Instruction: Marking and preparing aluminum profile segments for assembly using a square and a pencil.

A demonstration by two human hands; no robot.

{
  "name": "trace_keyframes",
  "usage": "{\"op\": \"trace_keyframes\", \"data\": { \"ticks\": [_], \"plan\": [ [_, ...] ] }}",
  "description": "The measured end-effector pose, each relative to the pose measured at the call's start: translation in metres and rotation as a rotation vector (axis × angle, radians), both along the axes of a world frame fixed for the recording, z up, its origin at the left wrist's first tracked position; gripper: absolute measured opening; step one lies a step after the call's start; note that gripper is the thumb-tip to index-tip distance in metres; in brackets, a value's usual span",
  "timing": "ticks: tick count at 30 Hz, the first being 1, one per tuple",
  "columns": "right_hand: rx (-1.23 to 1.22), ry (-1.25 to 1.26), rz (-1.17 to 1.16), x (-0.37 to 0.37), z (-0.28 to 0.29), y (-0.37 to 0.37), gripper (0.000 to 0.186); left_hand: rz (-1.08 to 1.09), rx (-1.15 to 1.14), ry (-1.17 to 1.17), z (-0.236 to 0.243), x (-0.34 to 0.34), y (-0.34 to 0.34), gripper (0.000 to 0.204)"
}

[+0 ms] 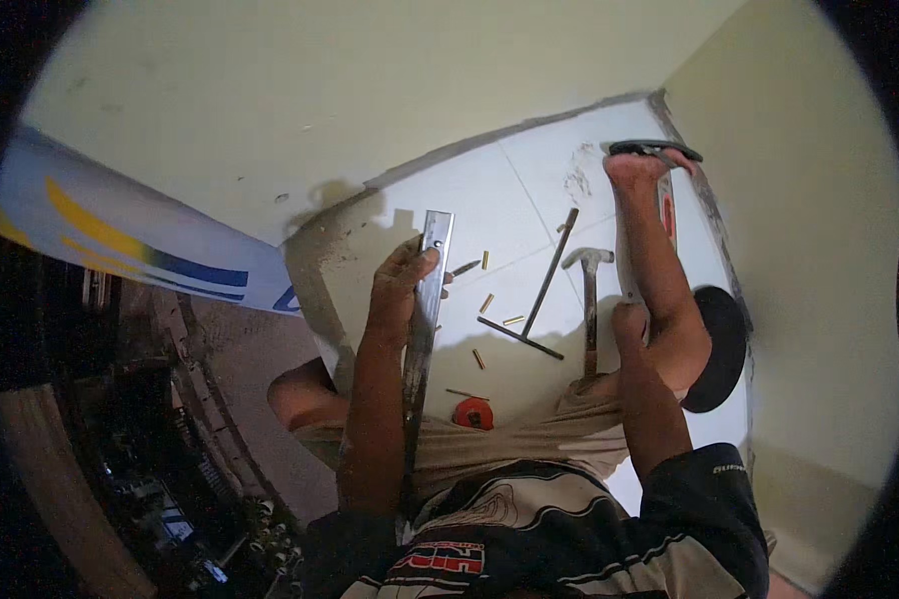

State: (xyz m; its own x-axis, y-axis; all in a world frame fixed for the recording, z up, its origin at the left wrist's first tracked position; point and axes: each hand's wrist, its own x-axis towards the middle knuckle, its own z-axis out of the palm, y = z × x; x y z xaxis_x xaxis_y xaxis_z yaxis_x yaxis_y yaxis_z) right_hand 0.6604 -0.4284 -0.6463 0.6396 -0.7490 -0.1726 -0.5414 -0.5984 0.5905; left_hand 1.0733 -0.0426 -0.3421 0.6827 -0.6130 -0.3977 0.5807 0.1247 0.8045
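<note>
My left hand (402, 276) is closed around a long, shiny metal channel bar (429, 309), its thumb near a small hole at the upper end. The bar stands upright along my left forearm. Beside those fingers is a thin dark pointed piece (465, 268); whether I hold it or it lies on the floor is unclear. My right hand (629, 325) looks closed beside my bent right leg. A narrow grey strip (625, 275) rises just above it, its kind not clear. Left of this hand lies a hammer (590, 299) with a dark handle.
A dark T-shaped metal rod (546, 290) and several small brass-coloured cylinders (486, 302) lie on the white tiles. By my lap sits a red tape measure (473, 413). A red-and-white tool (668, 215) is behind my leg. Walls close off the far and right sides; a banner (170, 240) hangs left.
</note>
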Motion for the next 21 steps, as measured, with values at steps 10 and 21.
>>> {"op": "trace_keyframes", "data": {
  "ticks": [10,21],
  "plan": [
    [1.168,-1.449,-0.411,0.178,0.248,0.171,0.021,-0.123,0.026,-0.079,0.017,-0.008,0.015,0.051],
    [1.443,-1.217,0.148,0.299,0.359,0.239,0.020,-0.189,-0.105,-0.242,0.015,-0.024,-0.007,0.045]
  ]
}}
